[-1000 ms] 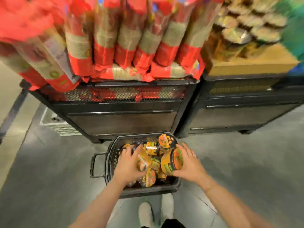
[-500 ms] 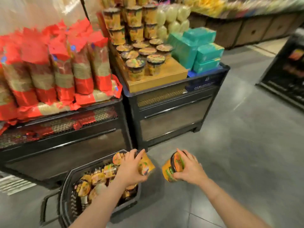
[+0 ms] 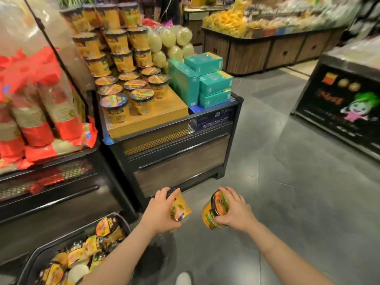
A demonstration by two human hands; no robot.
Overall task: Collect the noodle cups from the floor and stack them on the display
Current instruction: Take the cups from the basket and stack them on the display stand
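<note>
Both cups have come up out of the basket since a moment ago, and I now face the display instead of the floor. My left hand [image 3: 162, 210] wraps the yellow paper noodle cup with the dark rim [image 3: 180, 207], tipped on its side; my right hand [image 3: 236, 211] grips a second orange-and-green noodle cup [image 3: 213, 209] round its wall, foil lid facing left. I'd judge them light and thin-walled, easily dented, the printed sleeve a little slick, so I hold the wall below the rim, not the lid. The black wire basket [image 3: 33, 258] near left holds more cups. Beyond my hands stands the black metal display bench [image 3: 178, 153], its stacked yellow cups [image 3: 115, 48] on the far left, teal boxes [image 3: 205, 83] right. The yellow board's [image 3: 164, 112] near right corner looks open; the bench's front lip must be cleared.
</note>
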